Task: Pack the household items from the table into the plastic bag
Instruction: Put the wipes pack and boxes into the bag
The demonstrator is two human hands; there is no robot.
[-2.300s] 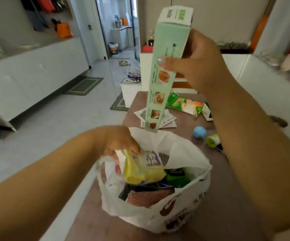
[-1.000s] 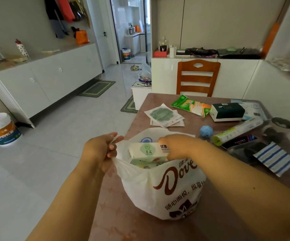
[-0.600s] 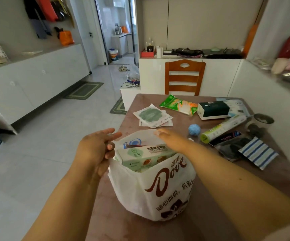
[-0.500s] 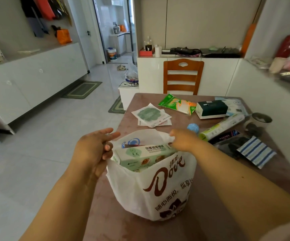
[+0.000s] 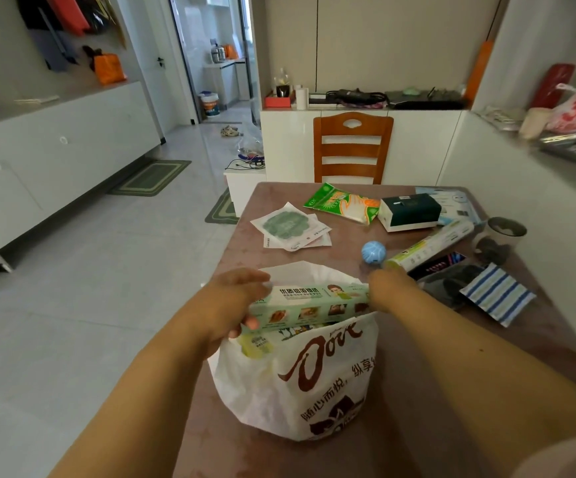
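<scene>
A white plastic bag (image 5: 314, 384) with brown "Dove" print stands open on the brown table (image 5: 552, 343), full of packed goods. A long pale-green box (image 5: 310, 301) lies across its mouth. My left hand (image 5: 231, 301) grips the box's left end, thumb underneath. My right hand (image 5: 391, 288) is curled against the box's right end at the bag's rim, and its fingers are hidden. Beyond the bag lie a blue ball (image 5: 374, 251), a long wrap roll (image 5: 431, 244), a dark green tissue box (image 5: 409, 212), a green glove pack (image 5: 343, 201) and flat sachets (image 5: 290, 227).
A blue-striped cloth (image 5: 497, 293), a dark packet (image 5: 441, 267) and a dark cup (image 5: 502, 232) sit at the table's right side. A wooden chair (image 5: 352, 150) stands at the far end. The tiled floor lies to the left of the table's edge.
The green box went from upright in my right hand to lying across the bag's mouth. My left hand left the bag's rim and took the box's left end. My right hand moved to its right end.
</scene>
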